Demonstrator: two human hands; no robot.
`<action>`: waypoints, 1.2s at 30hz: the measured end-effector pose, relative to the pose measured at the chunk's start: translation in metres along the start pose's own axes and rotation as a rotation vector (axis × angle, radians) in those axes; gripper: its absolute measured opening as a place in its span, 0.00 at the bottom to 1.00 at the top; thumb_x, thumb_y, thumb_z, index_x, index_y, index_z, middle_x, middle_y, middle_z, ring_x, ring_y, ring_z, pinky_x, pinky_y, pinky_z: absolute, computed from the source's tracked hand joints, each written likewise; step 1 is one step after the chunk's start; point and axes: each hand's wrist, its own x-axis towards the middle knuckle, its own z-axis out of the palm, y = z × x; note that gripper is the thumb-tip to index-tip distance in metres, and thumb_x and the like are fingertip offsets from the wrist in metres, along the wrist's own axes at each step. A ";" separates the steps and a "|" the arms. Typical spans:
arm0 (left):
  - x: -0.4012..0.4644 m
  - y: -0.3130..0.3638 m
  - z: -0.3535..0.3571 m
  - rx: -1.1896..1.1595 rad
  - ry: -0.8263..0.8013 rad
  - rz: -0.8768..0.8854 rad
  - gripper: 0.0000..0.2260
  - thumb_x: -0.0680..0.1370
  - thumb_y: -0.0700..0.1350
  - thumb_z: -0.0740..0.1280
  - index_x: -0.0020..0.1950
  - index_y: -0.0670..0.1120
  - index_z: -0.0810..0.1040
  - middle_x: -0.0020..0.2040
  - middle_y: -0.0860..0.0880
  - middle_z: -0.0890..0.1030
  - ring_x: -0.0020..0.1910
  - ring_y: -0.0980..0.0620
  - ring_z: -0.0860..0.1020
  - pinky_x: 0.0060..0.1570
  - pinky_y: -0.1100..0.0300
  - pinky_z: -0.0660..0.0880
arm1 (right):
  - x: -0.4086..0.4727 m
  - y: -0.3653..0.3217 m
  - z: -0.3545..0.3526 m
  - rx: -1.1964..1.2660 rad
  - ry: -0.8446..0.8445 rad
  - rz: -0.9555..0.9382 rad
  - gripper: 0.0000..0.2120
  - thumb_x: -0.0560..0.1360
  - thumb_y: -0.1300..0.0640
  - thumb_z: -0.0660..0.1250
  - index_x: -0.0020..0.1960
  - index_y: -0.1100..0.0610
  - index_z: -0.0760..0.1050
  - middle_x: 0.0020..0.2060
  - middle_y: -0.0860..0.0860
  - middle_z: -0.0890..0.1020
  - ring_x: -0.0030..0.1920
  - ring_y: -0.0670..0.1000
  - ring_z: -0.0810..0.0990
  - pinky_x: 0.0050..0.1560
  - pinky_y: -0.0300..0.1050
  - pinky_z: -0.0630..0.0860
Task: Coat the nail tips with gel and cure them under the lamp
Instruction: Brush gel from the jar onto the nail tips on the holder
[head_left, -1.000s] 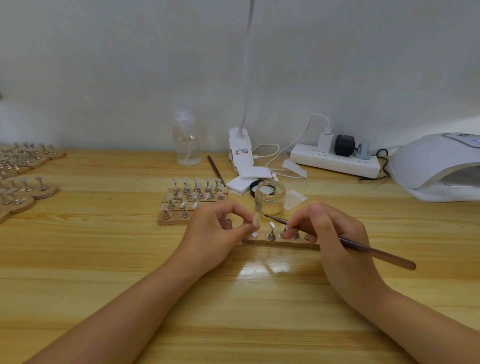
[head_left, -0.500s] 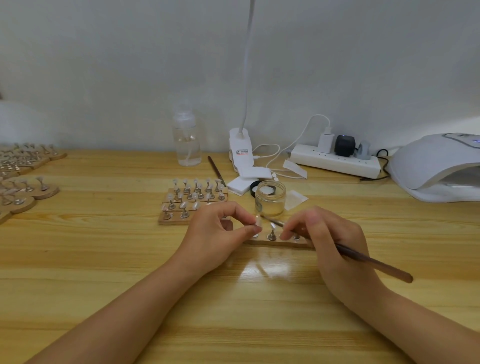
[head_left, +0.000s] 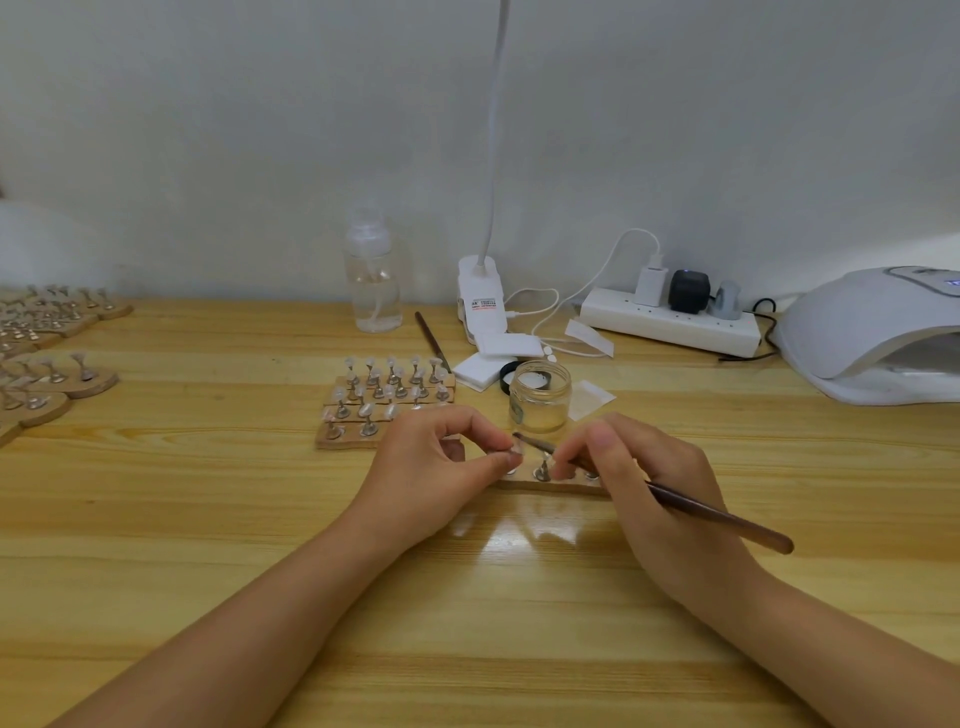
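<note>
My left hand pinches a clear nail tip on its small stand, just above the left end of a wooden holder strip. My right hand grips a thin brown brush; its bristle end touches the pinched tip. More tips on metal stands sit on the strip, partly hidden by my fingers. An open glass gel jar stands just behind the hands. The white curing lamp sits at the far right.
Wooden strips with several tips lie left of the jar, and more strips at the far left edge. A clear bottle, a clip lamp base, a spare brush, white pads and a power strip line the back.
The brush tip has moved left from above the strip onto the nail tip pinched in my left hand. My right hand shifted slightly left and down; my left hand stayed nearly still.
</note>
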 end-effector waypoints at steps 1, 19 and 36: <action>0.000 0.000 0.000 0.002 0.001 0.004 0.09 0.67 0.41 0.75 0.32 0.53 0.79 0.25 0.52 0.76 0.24 0.55 0.64 0.25 0.71 0.61 | -0.001 0.000 0.000 0.020 0.001 -0.004 0.19 0.75 0.46 0.51 0.36 0.51 0.76 0.32 0.45 0.80 0.36 0.44 0.78 0.40 0.35 0.69; 0.002 -0.005 0.000 0.017 -0.006 0.037 0.06 0.67 0.42 0.75 0.34 0.52 0.80 0.26 0.39 0.71 0.24 0.55 0.61 0.26 0.72 0.60 | 0.000 0.000 0.000 -0.001 0.026 0.018 0.19 0.74 0.46 0.51 0.37 0.52 0.76 0.34 0.43 0.80 0.38 0.43 0.78 0.43 0.36 0.71; 0.001 -0.004 -0.001 0.004 -0.035 0.045 0.08 0.68 0.39 0.74 0.34 0.49 0.78 0.21 0.61 0.72 0.20 0.59 0.63 0.25 0.74 0.59 | -0.004 0.001 -0.001 0.083 0.071 -0.036 0.19 0.75 0.49 0.52 0.34 0.51 0.77 0.30 0.46 0.81 0.37 0.41 0.79 0.43 0.46 0.72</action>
